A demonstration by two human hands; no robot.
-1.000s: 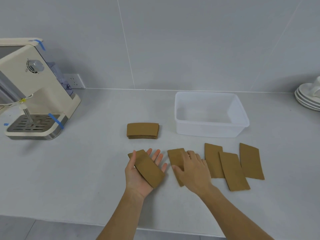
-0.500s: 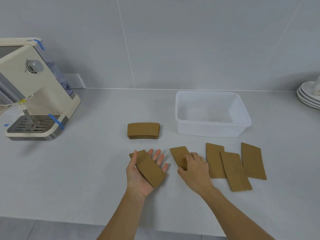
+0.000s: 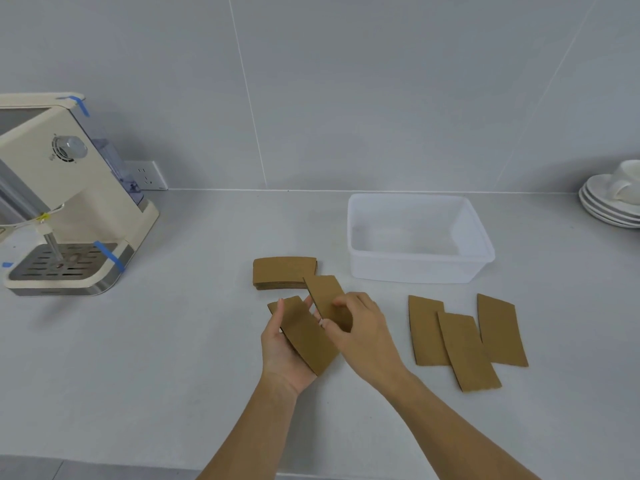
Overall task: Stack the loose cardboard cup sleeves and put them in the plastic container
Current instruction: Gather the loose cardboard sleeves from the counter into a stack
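Observation:
My left hand (image 3: 282,355) lies palm up above the counter and holds a flat brown cardboard sleeve (image 3: 306,336). My right hand (image 3: 362,332) pinches a second sleeve (image 3: 325,296), lifted off the counter and tilted, just right of the one in my left palm. A neat stack of sleeves (image 3: 282,271) rests on the counter behind my hands. Three loose sleeves (image 3: 464,348) lie flat to the right, the middle one overlapping its neighbours. The clear plastic container (image 3: 420,270) stands empty behind them.
A cream coffee machine (image 3: 65,202) with blue tape strips occupies the counter's left end. White saucers with a cup (image 3: 614,199) are stacked at the far right edge. A wall socket (image 3: 147,174) sits behind the machine. The counter's front edge runs below my forearms.
My right hand has picked the sleeve up off the counter and carried it left toward my left hand. My left hand has kept its sleeve and hardly moved.

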